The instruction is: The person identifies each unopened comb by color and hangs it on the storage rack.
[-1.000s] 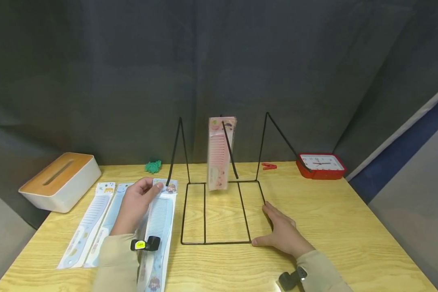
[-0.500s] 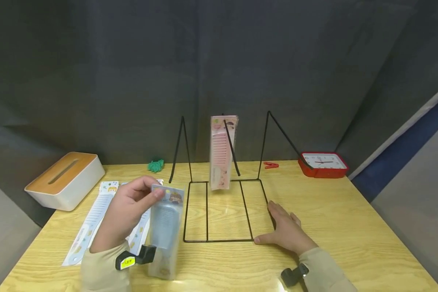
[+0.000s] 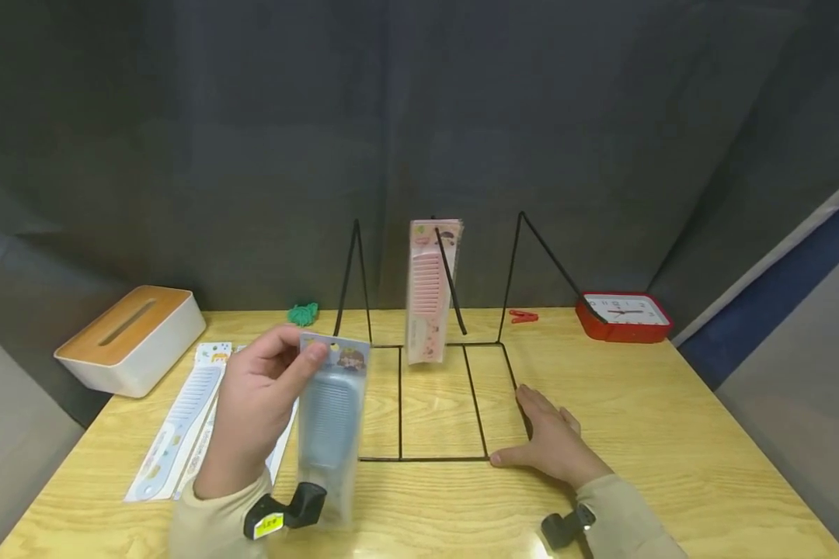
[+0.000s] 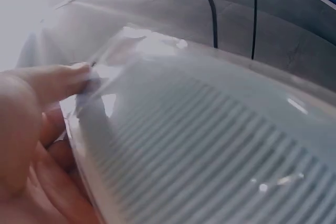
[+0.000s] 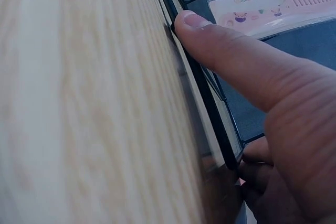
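My left hand (image 3: 255, 404) pinches the top corner of a blue comb in clear packaging (image 3: 330, 423), thumb on its front face. The pack hangs upright in front of the left hook of a black wire display rack (image 3: 433, 460), overlapping the rack's left side in the head view. In the left wrist view the comb's teeth (image 4: 210, 140) show through shiny film. My right hand (image 3: 551, 439) holds the rack's front right corner, thumb on the front bar and fingers along the side bar. Pink packaged combs (image 3: 426, 295) hang on the middle hook.
More packaged blue combs (image 3: 189, 411) lie on the table at left, partly behind my left arm. A white tissue box with a wooden lid (image 3: 136, 338) stands behind them. Further back are green string (image 3: 303, 314), a red clip (image 3: 523, 316) and a red-framed clock (image 3: 624, 317).
My left hand has lifted the blue comb pack off the table and brought it upright and rightward to the rack's left hook. The right hand keeps its hold on the rack.
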{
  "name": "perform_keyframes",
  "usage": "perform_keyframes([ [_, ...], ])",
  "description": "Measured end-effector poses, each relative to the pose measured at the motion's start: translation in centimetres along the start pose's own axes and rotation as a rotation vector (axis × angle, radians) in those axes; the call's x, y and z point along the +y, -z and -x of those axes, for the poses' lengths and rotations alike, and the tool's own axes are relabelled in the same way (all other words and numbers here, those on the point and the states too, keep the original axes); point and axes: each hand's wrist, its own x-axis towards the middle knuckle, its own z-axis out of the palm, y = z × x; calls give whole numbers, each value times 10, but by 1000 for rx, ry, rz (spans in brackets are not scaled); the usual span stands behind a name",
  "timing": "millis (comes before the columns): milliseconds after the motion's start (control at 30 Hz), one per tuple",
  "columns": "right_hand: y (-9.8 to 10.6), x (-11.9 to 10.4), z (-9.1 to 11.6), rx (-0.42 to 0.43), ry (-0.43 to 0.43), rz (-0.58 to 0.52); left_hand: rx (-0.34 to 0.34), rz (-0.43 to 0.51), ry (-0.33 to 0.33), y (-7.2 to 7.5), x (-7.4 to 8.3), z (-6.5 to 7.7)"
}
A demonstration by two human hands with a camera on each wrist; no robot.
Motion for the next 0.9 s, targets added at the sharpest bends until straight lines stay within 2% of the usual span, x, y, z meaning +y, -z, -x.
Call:
perform_keyframes([
  [133,1,2,1,4,-2,-1,11,6,-28,-4,-7,-5],
  [233,0,3,1,0,-1,0,5,-23,-29,-5,-12,-8],
  [400,0,3,1,8,2,4,-16,-174,26,-4,-20,-25],
  [533,0,1,0,7,1,0,-85,-334,52,1,-24,-52],
  [700,1,0,0,12,-1,-3,-169,-446,132,4,-30,-93],
  [800,0,0,0,12,4,-2,-193,-458,192,3,-35,-119],
  [900,-1,1,0,13,6,0,-194,-421,254,3,-41,-140],
])
